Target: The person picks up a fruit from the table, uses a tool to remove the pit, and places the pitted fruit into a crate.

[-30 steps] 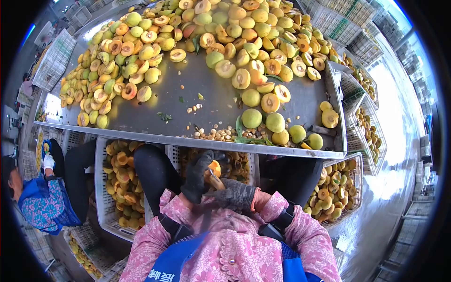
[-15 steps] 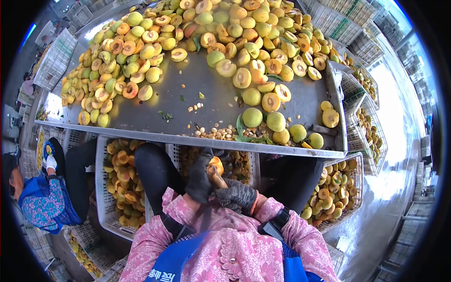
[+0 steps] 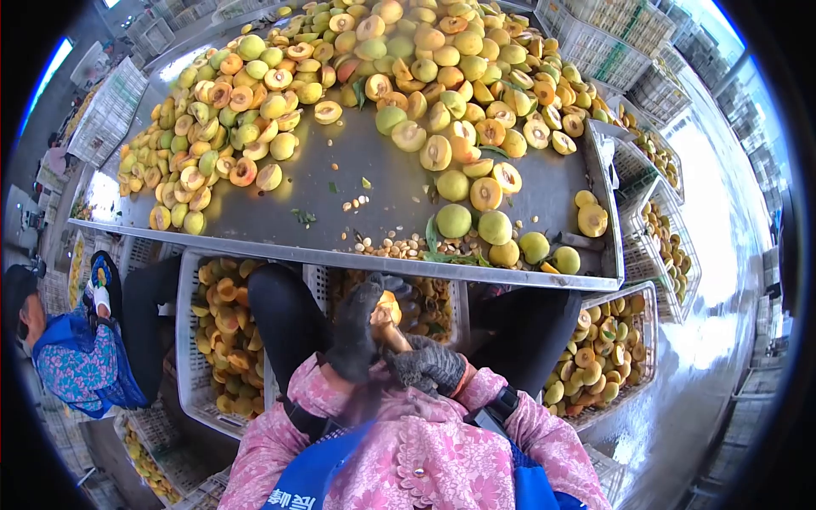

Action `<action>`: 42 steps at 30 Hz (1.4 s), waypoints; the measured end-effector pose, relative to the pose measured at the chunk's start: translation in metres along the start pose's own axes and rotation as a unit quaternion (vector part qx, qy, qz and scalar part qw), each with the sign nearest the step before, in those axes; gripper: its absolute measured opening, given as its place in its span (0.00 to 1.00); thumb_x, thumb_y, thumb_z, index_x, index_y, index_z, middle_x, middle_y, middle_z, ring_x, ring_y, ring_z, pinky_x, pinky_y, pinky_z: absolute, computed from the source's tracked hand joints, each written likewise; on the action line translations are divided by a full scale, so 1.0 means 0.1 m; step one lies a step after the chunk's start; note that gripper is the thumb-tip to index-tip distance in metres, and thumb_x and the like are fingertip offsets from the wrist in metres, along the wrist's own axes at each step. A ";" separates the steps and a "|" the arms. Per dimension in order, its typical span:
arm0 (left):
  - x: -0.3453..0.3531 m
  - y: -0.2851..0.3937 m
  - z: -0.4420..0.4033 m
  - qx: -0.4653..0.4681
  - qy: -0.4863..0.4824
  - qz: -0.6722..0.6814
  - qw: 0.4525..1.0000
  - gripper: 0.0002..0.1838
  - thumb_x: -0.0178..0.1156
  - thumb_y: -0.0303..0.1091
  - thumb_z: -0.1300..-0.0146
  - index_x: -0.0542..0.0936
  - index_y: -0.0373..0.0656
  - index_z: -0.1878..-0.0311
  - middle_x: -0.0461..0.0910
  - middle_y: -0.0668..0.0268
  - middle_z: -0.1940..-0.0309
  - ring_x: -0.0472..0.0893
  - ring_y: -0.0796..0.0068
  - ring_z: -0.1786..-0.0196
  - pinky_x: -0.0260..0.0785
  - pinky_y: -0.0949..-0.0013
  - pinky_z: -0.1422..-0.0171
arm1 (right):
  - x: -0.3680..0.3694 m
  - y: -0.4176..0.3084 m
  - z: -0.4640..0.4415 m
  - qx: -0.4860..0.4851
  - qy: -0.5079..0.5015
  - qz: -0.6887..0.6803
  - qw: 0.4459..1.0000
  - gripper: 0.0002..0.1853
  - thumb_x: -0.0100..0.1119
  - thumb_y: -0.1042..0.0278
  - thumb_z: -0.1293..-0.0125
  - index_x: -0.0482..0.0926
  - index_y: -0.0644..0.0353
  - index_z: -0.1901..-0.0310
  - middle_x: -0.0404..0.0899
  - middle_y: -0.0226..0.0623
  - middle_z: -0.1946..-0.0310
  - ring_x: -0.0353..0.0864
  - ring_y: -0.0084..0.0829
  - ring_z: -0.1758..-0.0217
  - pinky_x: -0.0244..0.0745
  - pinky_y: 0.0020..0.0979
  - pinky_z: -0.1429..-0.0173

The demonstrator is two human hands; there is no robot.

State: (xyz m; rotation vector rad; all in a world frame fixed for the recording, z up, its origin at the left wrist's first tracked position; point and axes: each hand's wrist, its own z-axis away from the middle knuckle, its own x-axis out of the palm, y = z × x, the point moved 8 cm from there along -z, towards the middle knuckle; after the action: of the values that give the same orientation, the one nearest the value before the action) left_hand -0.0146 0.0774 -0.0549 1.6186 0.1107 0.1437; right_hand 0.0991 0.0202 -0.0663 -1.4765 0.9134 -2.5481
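My left hand [image 3: 355, 327], in a dark glove, is closed around a cut yellow peach half [image 3: 386, 307] above the crates by my lap. My right hand [image 3: 427, 365], in a grey knitted glove, grips a tool with a brown handle [image 3: 393, 337]. The tool's far end meets the peach half, and its tip is hidden. Right ahead, the metal table [image 3: 340, 170] bears a large heap of halved peaches [image 3: 229, 110]. Several whole green-yellow peaches [image 3: 494, 228] and loose pale kernels [image 3: 391, 247] lie near its front edge.
Below the table stand a crate of peach halves at my left [image 3: 189, 357], another between my knees [image 3: 459, 310] and one at my right [image 3: 648, 340]. More crates [image 3: 671, 195] line the table's right side. A co-worker [image 3: 81, 357] in a blue apron sits at the left.
My left hand and the peach half have shifted slightly left and down, with the tool still against the fruit. The view has tilted a little. The co-worker's hand has moved slightly.
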 end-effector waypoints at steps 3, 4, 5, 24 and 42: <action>0.08 0.34 0.02 -0.067 -0.048 0.093 0.992 0.17 0.44 0.35 0.32 0.74 0.31 0.51 0.79 0.57 0.57 0.79 0.71 0.59 0.73 0.70 0.54 | 0.11 -0.05 -0.01 -0.003 -0.016 0.050 0.999 0.15 0.57 0.68 0.37 0.72 0.60 0.50 0.72 0.24 0.68 0.71 0.17 0.63 0.69 0.22 0.58; 0.02 0.42 0.01 0.017 -0.051 -0.026 0.998 0.18 0.44 0.36 0.32 0.74 0.31 0.50 0.79 0.58 0.57 0.79 0.71 0.59 0.73 0.71 0.55 | 0.13 -0.04 -0.03 -0.003 -0.034 0.055 0.998 0.15 0.56 0.68 0.35 0.71 0.60 0.49 0.71 0.23 0.70 0.71 0.17 0.64 0.68 0.22 0.59; -0.05 0.44 0.04 0.101 -0.053 -0.144 0.983 0.19 0.43 0.38 0.32 0.73 0.32 0.50 0.79 0.58 0.57 0.80 0.71 0.60 0.73 0.72 0.56 | 0.10 -0.01 -0.01 -0.010 -0.059 0.059 0.996 0.18 0.57 0.68 0.37 0.69 0.60 0.46 0.71 0.25 0.70 0.72 0.19 0.64 0.69 0.23 0.59; -1.43 0.83 -1.41 0.075 0.086 -0.297 0.948 0.14 0.56 0.28 0.42 0.76 0.40 0.52 0.78 0.58 0.56 0.77 0.59 0.51 0.68 0.65 0.44 | -1.28 0.27 -0.14 -0.025 0.083 0.653 0.752 0.11 0.55 0.68 0.41 0.74 0.64 0.60 0.74 0.43 0.71 0.73 0.37 0.70 0.69 0.31 0.63; 0.84 0.10 -2.69 0.018 -0.061 -0.331 0.941 0.25 0.66 0.40 0.50 0.74 0.38 0.51 0.77 0.49 0.54 0.78 0.52 0.52 0.69 0.60 0.47 | -0.67 -0.62 0.17 0.010 0.112 0.651 0.750 0.20 0.54 0.65 0.36 0.70 0.64 0.45 0.75 0.54 0.52 0.76 0.46 0.51 0.71 0.35 0.47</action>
State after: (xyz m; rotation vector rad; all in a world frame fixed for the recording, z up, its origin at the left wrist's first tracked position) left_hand 0.0252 0.3558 -0.0297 1.5412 0.5561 -0.4801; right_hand 0.1642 0.0853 -0.0802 -0.1752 1.2612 -1.5691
